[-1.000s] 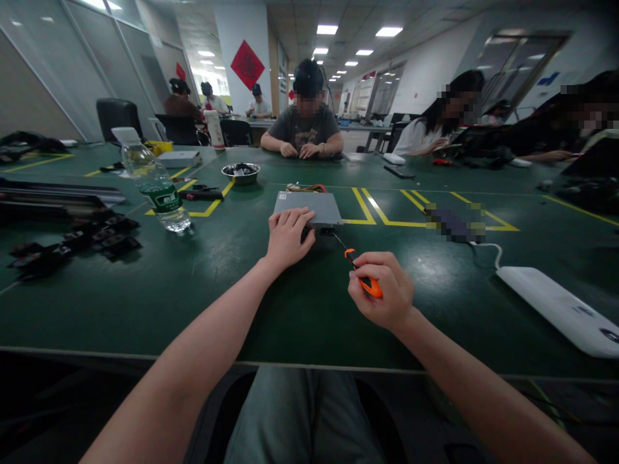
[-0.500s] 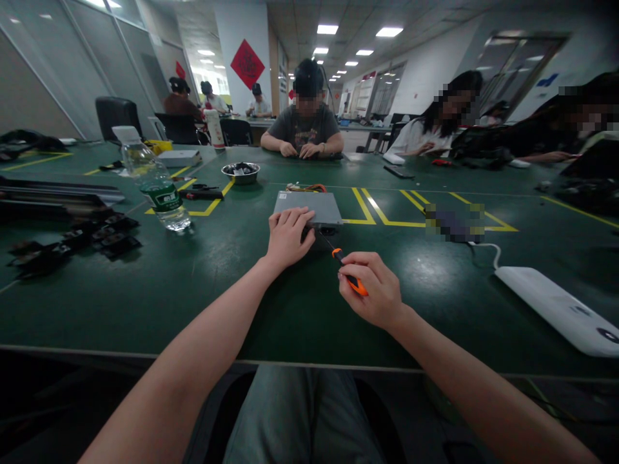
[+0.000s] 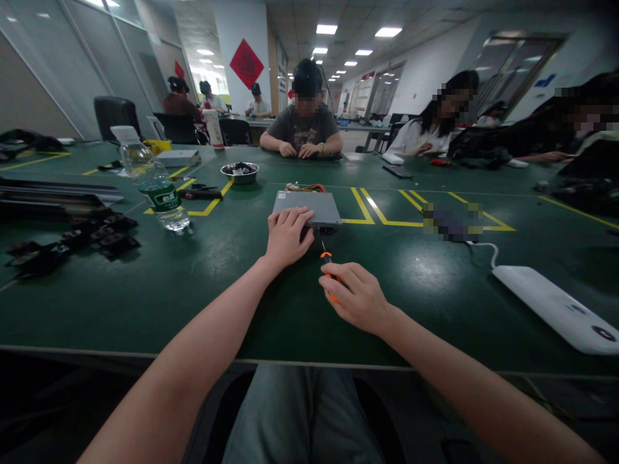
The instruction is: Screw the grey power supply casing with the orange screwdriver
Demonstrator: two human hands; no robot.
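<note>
Screwdriver with orange-and-black handle [image 3: 327, 256] is being pinched by right hand [image 3: 356, 296], shaft pointing toward flat grey metal box [image 3: 322, 205] lying on green table [image 3: 232, 293]; left hand [image 3: 288, 237], spread, is resting on box top.

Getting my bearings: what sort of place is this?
Probably a shared electronics workroom: a green table with yellow tape markings, a screwdriver held near a grey box with cables, people seated around.

Passable over green tabletop [image 3: 193, 283] between water bottle [image 3: 162, 193] and left hand [image 3: 288, 237], and between right hand [image 3: 358, 295] and white cabled device [image 3: 556, 306]. Blocked straight ahead by power supply unit [image 3: 322, 207], with left hand upon it; narrowed at near side by screwdriver [image 3: 326, 257]; obstructed farther off, at left, by metal bowl [image 3: 240, 179].
</note>
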